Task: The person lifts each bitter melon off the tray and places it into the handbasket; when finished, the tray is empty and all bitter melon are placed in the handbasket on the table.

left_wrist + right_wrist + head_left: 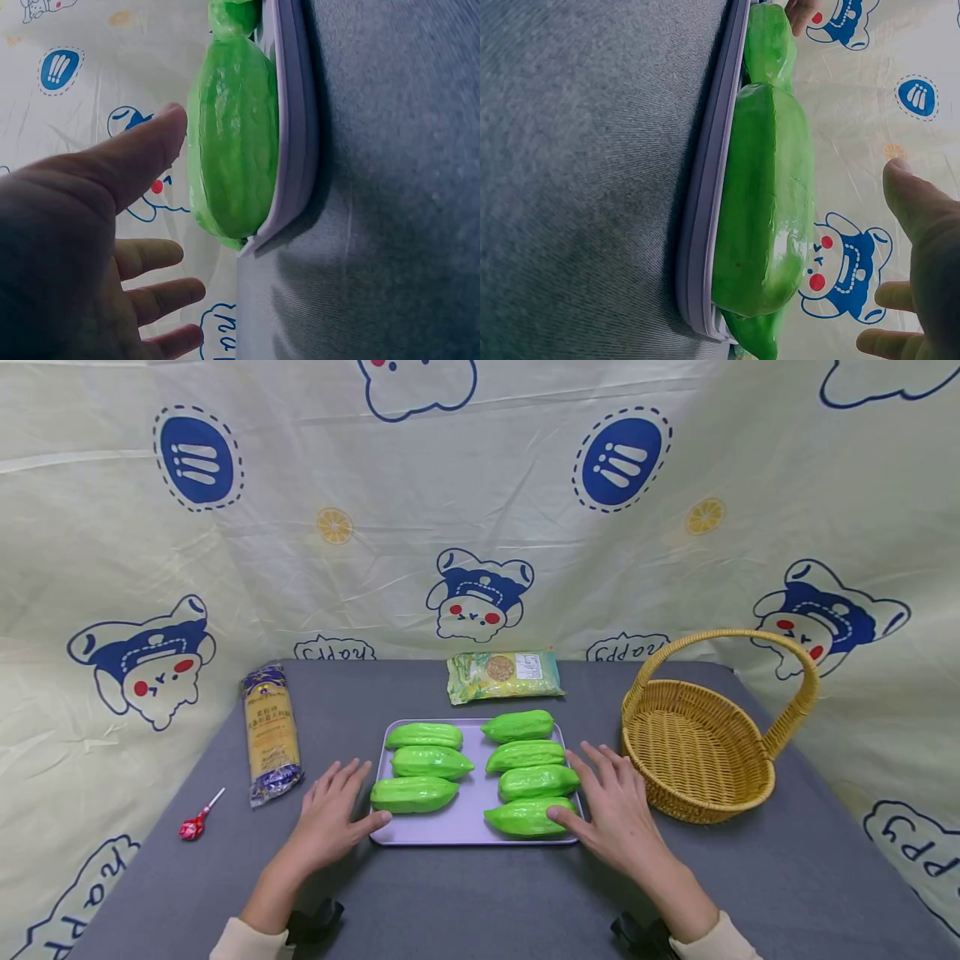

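Note:
A pale purple tray (472,822) lies on the grey table with glossy, ridged bitter melons on it. Three, including the nearest left bitter melon (414,795), are stacked in a column on the left; several more, such as the front right bitter melon (527,817), line the right side. My left hand (330,818) is spread beside the tray's left edge, its thumb near that front melon (234,139). On the other side my right hand (615,810) is spread over the tray's right edge, thumb by the front right melon (763,202). Neither hand grips anything.
A wicker basket (697,752) with a tall handle stands to the right of my right hand. At the back lies a green packet (504,677). A pasta bag (272,735) and a red lollipop (192,827) are on the left. A printed curtain (480,485) hangs behind.

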Available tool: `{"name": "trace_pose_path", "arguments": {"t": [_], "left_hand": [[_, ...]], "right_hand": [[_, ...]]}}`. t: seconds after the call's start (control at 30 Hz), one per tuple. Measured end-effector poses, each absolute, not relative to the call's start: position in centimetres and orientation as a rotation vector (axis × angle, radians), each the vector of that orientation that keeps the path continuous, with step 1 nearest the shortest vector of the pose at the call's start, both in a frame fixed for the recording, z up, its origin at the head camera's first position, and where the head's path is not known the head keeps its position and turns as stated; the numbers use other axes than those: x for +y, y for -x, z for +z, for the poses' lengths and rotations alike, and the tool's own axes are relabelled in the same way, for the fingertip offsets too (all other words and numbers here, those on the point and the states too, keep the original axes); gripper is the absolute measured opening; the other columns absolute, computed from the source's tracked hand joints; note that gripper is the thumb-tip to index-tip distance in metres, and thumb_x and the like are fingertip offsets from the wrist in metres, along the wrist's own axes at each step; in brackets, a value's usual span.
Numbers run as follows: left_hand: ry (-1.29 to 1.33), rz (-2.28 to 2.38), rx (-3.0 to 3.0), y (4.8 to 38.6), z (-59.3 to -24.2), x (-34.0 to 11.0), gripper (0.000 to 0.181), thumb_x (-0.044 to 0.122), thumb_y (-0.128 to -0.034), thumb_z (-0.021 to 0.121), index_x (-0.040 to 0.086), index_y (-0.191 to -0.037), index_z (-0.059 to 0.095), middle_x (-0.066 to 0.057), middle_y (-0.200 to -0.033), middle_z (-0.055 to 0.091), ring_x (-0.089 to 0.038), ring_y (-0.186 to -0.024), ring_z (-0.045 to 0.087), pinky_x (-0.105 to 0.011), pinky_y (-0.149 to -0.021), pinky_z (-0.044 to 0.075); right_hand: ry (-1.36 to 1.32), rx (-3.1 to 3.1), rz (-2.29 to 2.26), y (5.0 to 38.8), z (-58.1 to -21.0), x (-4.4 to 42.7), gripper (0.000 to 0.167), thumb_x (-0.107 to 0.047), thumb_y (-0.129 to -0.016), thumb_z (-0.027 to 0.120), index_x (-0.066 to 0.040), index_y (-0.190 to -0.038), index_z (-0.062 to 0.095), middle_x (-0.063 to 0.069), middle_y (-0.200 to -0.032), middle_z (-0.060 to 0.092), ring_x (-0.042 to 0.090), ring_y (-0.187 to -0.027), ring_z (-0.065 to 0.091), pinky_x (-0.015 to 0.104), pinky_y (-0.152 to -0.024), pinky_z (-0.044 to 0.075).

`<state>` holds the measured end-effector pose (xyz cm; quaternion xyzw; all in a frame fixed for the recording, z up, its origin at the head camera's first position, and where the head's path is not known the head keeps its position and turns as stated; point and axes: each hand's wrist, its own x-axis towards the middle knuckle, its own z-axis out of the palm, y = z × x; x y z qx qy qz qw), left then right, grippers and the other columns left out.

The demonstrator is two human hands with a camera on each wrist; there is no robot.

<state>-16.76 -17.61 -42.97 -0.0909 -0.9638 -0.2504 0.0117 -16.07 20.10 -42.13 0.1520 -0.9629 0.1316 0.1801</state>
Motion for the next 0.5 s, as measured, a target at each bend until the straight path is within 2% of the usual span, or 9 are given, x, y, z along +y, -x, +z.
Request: {"name": "trace_pose_path", "arguments": {"t": [0.23, 0.5], "left_hand": [[0.293, -0.887, -3.031, 17.2, -43.3, -18.2, 0.083, 0.043, -0.0809, 0.07, 0.005, -0.145, 0.033, -0.022, -0.15, 0.032, -0.046, -0.14, 0.019, -0.07, -0.105, 0.016], [0.406, -1.056, -3.008, 17.8, -43.8, -18.8, 0.085, 0.042, -0.0776, 0.073, 0.003, -0.143, 0.036, -0.021, -0.151, 0.032, -0.046, -0.139, 0.017, -0.069, -0.106, 0.014]], "right_hand": [[-0.48, -2.695, 0.391, 16.0, -42.6, 20.1, 0.077, -0.055, -0.079, 0.066, -0.012, -0.14, 0.045, 0.016, -0.144, 0.04, 0.039, -0.133, 0.031, 0.064, -0.103, 0.024], [-0.551, -2.666, 0.414, 15.9, -42.9, 20.2, 0.074, -0.052, -0.079, 0.068, -0.011, -0.137, 0.047, 0.014, -0.141, 0.045, 0.036, -0.128, 0.037, 0.058, -0.097, 0.032]]}}
